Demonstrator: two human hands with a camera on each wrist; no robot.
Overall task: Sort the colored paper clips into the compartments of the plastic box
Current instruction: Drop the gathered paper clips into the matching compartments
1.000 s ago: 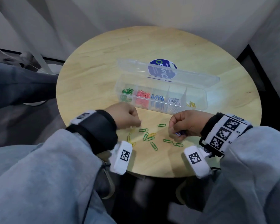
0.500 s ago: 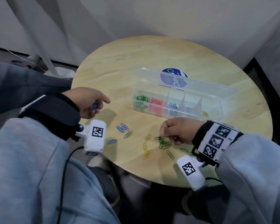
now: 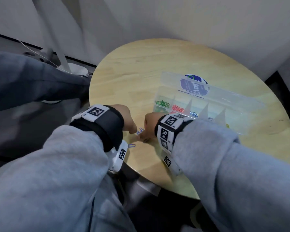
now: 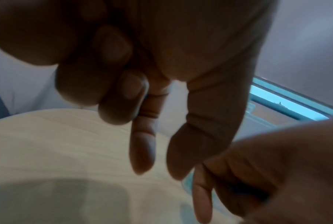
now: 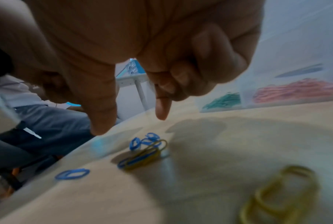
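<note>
The round wooden surface [image 3: 124, 77] carries the whole work area. A person in grey sleeves [image 3: 49, 173] reaches over its near edge with both arms, each wrist wearing a band with black-and-white markers.

The clear plastic box [image 3: 213, 113] lies open on the right half of the surface, its lid [image 3: 224, 92] folded back on the far side and bearing a round blue label [image 3: 193, 84]. The leftmost compartment holds green paper clips [image 3: 162, 103]. The next compartment to the right holds red paper clips [image 3: 178, 108]. The third holds blue clips, only partly visible behind the right wrist. The contents of the remaining compartments are too hidden to identify.

The left hand [image 3: 126, 117] and the right hand [image 3: 149, 124] meet near the front edge of the surface, just in front of the box's left end. On the left hand, the thumb and index finger point down toward the surface with a gap between them; the other fingers are curled into the palm. Whether those curled fingers hold anything cannot be determined. On the right hand, the thumb and index finger also point down, apart, with nothing pinched between them; the other fingers are curled.

Loose blue paper clips [image 5: 144, 141] lie on the surface directly below the right fingertips. A yellow clip overlapping a blue one [image 5: 142, 156] lies just beside them. One single blue clip [image 5: 72, 174] lies apart, nearer the edge. Blurred yellow paper clips [image 5: 280, 195] lie closest to the right wrist camera.
</note>
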